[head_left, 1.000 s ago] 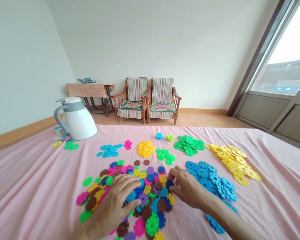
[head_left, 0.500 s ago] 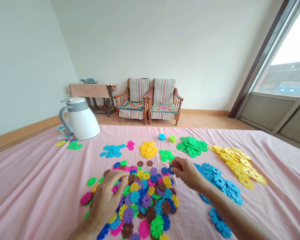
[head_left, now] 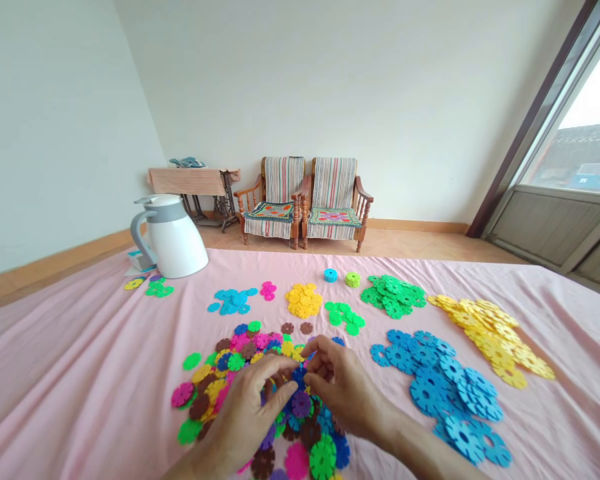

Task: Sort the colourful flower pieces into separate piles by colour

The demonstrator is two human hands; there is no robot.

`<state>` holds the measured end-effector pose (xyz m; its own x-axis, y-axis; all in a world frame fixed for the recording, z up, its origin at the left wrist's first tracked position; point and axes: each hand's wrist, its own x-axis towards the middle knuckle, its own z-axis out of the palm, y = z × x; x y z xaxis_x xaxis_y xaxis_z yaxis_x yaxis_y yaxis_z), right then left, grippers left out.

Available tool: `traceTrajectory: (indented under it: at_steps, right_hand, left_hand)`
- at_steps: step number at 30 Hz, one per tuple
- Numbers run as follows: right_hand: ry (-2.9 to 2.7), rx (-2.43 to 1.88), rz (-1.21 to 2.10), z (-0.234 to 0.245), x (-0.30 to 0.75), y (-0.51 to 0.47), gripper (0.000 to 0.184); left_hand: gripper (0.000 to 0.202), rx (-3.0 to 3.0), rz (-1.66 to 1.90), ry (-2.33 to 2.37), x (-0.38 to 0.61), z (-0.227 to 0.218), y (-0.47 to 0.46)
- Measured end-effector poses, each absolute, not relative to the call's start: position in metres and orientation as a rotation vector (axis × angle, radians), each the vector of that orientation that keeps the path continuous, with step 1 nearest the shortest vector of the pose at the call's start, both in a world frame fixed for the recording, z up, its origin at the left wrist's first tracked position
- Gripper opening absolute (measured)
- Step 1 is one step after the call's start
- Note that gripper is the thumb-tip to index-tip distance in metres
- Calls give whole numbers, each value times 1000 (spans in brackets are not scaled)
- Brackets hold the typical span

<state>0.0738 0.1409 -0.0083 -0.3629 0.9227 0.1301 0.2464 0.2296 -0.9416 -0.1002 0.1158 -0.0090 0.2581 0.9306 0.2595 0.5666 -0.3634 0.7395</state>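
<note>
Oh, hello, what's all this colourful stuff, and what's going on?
Someone has both hands over a mixed pile of notched discs. The left hand and right hand are close together, fingers curled; whether either grips a disc is hard to tell. Single-colour piles lie around on the pink cloth: a blue pile to the right, a large yellow pile beyond it. A white jug stands at the far left.

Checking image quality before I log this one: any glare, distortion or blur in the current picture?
Head view: the window glares near-white up top; head view: the dark door frame leans steeply, likely lens stretch; head view: the left hand and right hand show no strong blur.
</note>
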Motion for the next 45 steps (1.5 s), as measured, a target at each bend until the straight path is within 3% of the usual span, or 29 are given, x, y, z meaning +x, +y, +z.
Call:
traceTrajectory:
  at_steps: [6,14,23,35,45]
  right_hand:
    - [-1782,-1193,1016,-11,89,127,9]
    - [-1778,-1283,867,-26,125,127,12]
    - [-1727,-1279,867,-29,130,133,17]
    - [-1704,-1296,876,-29,135,135,17]
    - [-1671,-1283,915,-31,138,137,19]
  left_hand:
    - [18,1846,1018,1491,-126,-6,148]
    - [27,1581,1214,1914,-220,-23,241]
    - [30,1573,1219,1947,-234,-23,230]
    - [17,2010,602,1595,-216,0,170]
    - [14,1944,609,1532,-213,5,169]
